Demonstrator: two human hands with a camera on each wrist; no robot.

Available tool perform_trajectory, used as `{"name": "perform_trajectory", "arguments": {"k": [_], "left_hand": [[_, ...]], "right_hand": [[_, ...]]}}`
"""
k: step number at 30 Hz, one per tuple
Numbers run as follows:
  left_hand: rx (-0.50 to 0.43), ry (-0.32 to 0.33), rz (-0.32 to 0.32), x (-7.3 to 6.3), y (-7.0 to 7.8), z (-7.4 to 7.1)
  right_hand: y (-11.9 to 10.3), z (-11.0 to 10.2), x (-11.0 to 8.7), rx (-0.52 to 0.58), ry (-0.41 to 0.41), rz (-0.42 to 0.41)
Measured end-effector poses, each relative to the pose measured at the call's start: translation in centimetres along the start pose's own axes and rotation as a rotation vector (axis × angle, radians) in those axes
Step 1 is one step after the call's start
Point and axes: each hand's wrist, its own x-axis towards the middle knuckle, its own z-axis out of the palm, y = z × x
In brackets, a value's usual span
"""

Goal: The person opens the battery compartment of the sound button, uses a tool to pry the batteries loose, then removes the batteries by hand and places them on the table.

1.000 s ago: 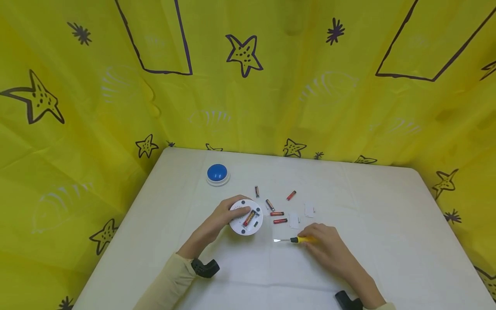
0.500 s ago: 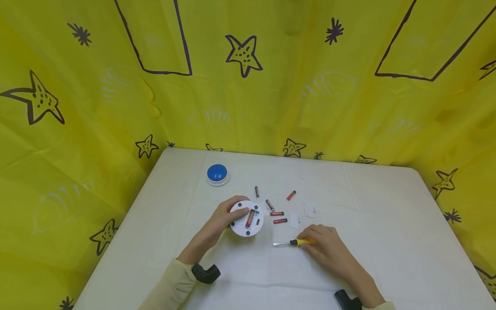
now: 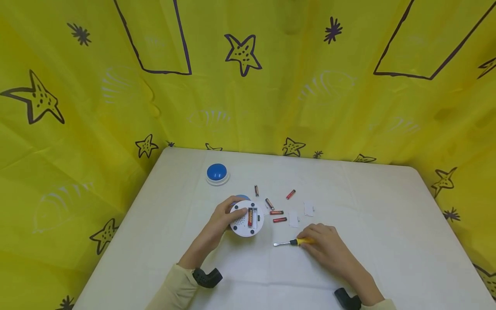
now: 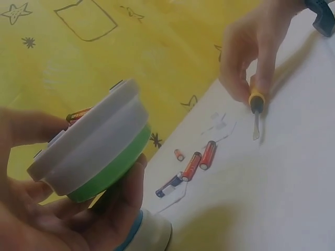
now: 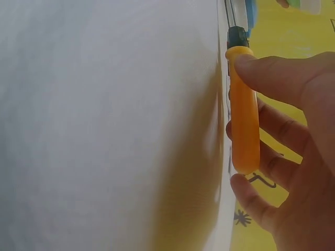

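My left hand (image 3: 221, 217) grips a round push-button buzzer (image 3: 241, 224) by its sides, its white underside facing up. Its green lower part (image 4: 112, 175) shows in the left wrist view. One red battery (image 3: 250, 218) lies in the uncovered compartment, with the thumb beside it. My right hand (image 3: 325, 244) pinches the yellow handle of a flat-blade screwdriver (image 5: 244, 115) between thumb and fingers, blade pointing left toward the buzzer and apart from it. Beyond the buzzer lie several loose red batteries (image 3: 277, 212) and two thin white covers (image 3: 293, 219).
A blue-domed buzzer (image 3: 217, 172) stands at the back left of the white table (image 3: 368, 206). Another blue-topped one (image 3: 243, 197) is partly hidden behind the held buzzer. A yellow patterned curtain (image 3: 271, 107) hangs behind the table.
My left hand has turned and tilted the buzzer, so its battery now points nearly straight away from me and a blue top shows behind it. The screwdriver tip has dropped slightly toward me.
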Motion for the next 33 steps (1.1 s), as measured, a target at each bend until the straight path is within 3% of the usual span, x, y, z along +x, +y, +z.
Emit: {"name": "perform_trajectory", "arguments": {"k": [7,14,33], "left_hand": [[-0.057,0.024,-0.01,-0.4,-0.2,0.4],[-0.035,0.018,-0.021,-0.9,-0.8,1.0],[-0.13,0.025,-0.011,-1.2,-1.7,2.8]], "right_hand": [[0.0,-0.1,0.1,-0.01,0.005,-0.013],[-0.2,-0.1,0.1,-0.005,0.011,-0.027],[-0.5,-0.5,0.3,0.0,-0.098,0.072]]}}
